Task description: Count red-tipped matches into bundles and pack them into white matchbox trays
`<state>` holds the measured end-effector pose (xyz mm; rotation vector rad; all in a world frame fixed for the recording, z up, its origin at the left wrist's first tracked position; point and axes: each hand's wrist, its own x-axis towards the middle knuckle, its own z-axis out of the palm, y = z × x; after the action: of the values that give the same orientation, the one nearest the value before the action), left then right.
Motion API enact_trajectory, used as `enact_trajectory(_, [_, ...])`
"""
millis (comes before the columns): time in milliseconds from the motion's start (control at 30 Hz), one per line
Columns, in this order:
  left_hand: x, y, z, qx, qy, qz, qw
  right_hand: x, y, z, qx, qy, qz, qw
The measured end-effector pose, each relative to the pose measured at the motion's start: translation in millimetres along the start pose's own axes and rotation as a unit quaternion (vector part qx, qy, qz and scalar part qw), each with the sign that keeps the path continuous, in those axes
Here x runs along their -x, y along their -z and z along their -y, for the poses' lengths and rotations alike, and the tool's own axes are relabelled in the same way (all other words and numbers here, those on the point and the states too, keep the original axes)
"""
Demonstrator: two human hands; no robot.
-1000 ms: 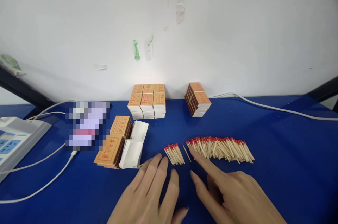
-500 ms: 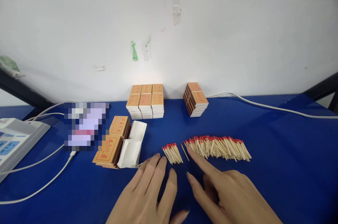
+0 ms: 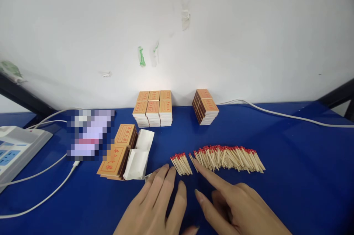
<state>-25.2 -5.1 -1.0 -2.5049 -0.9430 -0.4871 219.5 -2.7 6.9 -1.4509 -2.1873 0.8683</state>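
Observation:
My left hand (image 3: 159,203) rests palm down on the blue table, fingers stretched, just below a small group of red-tipped matches (image 3: 181,164). A white edge of something, mostly hidden, shows beside its fingers. My right hand (image 3: 238,201) has its index finger stretched out, the tip at a couple of matches (image 3: 193,162) lying between the small group and the large pile of matches (image 3: 229,158). Its thumb is apart and the other fingers are curled under. Left of the hands are white matchbox trays (image 3: 136,164) beside stacked orange matchbox sleeves (image 3: 113,162).
Two stacks of closed matchboxes, one left (image 3: 153,107) and one right (image 3: 205,106), stand near the white wall. A pixelated purple device (image 3: 91,131) with a white cable (image 3: 66,178) lies at the left, near a white power strip (image 3: 27,141). Another cable (image 3: 276,114) runs along the right.
My right index fingertip has shifted slightly left and down, and another match now lies by the single one beside the large pile. The left hand stays nearly in place. The view tilts slightly.

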Motion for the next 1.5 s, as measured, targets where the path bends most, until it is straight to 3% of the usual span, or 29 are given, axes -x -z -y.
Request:
enact_trajectory(200, [-1.0,-1.3,0.5,0.0,0.004,-0.003,1.0,-1.9,-1.9,2.4,0.014,0.026,-0.004,1.0])
enact_trajectory(400, [-5.2,1.9,-0.8,-0.012,0.0,-0.011,1.0,-2.1,-3.3,-10.4,0.146,0.063,-0.149,0.976])
enact_trajectory(667, [-5.5,1.7,0.2,-0.008,0.009,-0.011,1.0,-12.7,-1.4,-8.2,0.226,0.1,-0.221,0.943])
enact_trajectory(1500, [-7.4,-0.4,-2.7,-0.007,0.02,-0.01,1.0,-16.1,-3.0,-13.1,0.199,0.081,-0.202,0.955])
